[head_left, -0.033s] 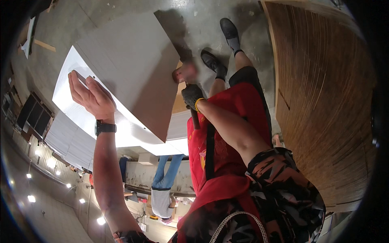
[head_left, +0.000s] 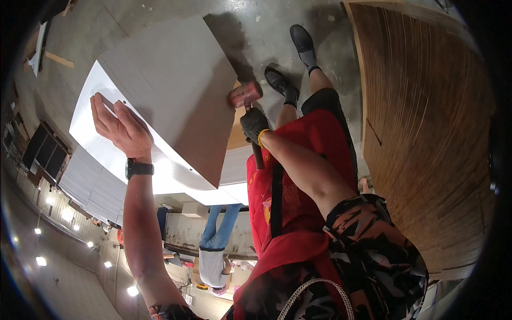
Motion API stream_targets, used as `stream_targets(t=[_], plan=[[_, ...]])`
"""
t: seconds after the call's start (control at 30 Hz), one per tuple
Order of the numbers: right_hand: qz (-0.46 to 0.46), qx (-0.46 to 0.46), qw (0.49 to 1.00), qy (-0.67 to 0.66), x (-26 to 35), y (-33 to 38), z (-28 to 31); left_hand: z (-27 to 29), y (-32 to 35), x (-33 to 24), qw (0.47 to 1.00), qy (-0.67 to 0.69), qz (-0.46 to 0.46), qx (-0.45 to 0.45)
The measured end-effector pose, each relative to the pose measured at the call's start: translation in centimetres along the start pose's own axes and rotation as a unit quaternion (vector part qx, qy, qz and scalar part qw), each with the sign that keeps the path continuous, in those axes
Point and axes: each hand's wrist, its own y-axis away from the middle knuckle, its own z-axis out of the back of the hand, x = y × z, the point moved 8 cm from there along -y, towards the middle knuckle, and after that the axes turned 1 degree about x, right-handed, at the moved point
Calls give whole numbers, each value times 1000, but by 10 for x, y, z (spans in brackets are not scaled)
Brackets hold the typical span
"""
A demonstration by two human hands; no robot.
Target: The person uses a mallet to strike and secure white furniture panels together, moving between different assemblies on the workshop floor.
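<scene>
1. Gripping mallet (head_left: pixel 246 95): R hand (head_left: pixel 254 126), gloved, closed round handle (head_left: pixel 258 159).
2. Mallet near pale board (head_left: pixel 178 90); barely shifted vs prev. frame, so prob. same stage.
3. L hand (head_left: pixel 122 127) bare, mostly open, laid at board's edge.
4. Co-worker (head_left: pixel 213 269) in bkgd.

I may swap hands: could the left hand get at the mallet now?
Probably not without moving: the left hand is at the white board, well apart from the mallet, which the gloved right hand holds.
</scene>
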Motion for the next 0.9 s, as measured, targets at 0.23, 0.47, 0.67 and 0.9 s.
stream_targets(t=[0.23, 0.47, 0.67, 0.9], plan=[[-166, -88, 852, -489, -37, -10, 23, 1, -1, -3, 1000, -8, 2, 2], [-113, -282, 768, -564, -37, -31, 92, 0, -2, -3, 1000, -9, 11, 4], [-81, -421, 757, -494, -54, -17, 161, 0, -3, -3, 999, -4, 37, 26], [-46, -264, 834, -482, -26, -31, 170, -1, 1, 4, 998, 29, 55, 13]])
